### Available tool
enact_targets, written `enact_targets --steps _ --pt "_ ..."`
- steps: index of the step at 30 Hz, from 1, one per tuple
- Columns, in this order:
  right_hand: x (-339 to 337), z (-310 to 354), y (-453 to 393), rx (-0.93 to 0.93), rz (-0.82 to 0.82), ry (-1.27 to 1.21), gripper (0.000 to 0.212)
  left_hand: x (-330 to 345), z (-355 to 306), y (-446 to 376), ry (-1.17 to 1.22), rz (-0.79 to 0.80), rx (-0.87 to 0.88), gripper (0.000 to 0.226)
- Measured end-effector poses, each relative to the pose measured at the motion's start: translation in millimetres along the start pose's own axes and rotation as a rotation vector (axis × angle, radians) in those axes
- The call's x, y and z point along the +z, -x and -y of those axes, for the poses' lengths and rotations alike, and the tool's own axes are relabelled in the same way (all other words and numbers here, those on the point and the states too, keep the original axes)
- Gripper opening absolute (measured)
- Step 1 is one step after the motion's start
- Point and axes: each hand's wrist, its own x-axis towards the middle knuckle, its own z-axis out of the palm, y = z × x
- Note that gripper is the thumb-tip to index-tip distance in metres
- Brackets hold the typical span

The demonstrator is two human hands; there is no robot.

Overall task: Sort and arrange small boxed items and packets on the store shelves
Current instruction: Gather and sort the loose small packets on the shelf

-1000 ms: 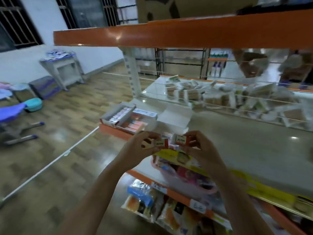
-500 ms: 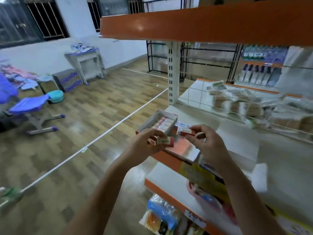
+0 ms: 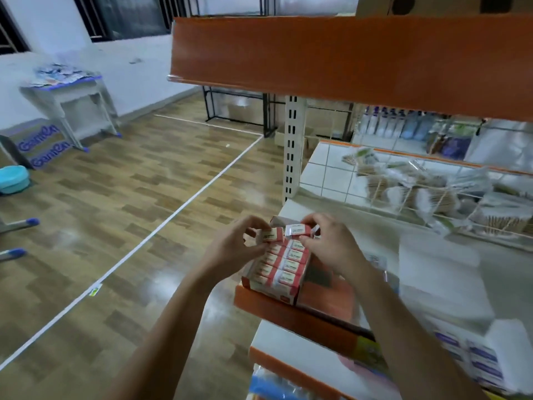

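Two small boxes held over the display carton

I see my left hand [image 3: 235,249] pinching one small box [image 3: 271,235], my right hand [image 3: 331,246] pinching another [image 3: 298,230], above the carton [image 3: 274,272] on the shelf [image 3: 432,255].

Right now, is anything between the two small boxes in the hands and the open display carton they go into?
Nothing visible. The left hand pinches one small box and the right hand another, both just above the far end of the open display carton. Its near rows are full; the far end is hidden behind the hands.
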Motion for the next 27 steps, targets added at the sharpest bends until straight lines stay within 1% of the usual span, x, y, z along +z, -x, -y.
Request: enact_targets --steps 3,7,12,17,19,21,23,27 --pt "20 10 -14 0.052 -0.019 0.097 0.025 -16 15 -13 -0.014 0.048 0.030 0.032" --pt "43 22 -24 0.110 -0.095 0.236 0.028 -38 34 -26 -0.046 0.146 0.127 0.029" --pt "62 24 -30 0.171 -0.146 0.373 0.034 -57 53 -38 -0.059 0.215 0.167 0.027" --pt "70 29 -35 0.236 -0.197 0.378 0.033 -65 53 -43 -0.030 0.294 0.207 0.025" --pt "72 30 -36 0.242 -0.211 0.423 0.030 -64 53 -46 -0.020 0.326 0.214 0.024" --pt "73 31 -35 0.234 -0.191 0.476 0.029 -60 52 -50 -0.022 0.338 0.233 0.024" --pt "70 34 -31 0.224 -0.179 0.473 0.028 -53 50 -56 -0.022 0.340 0.255 0.023" --pt "49 45 -7 0.234 -0.283 0.406 0.018 -33 39 -68 -0.058 0.372 0.304 0.023"
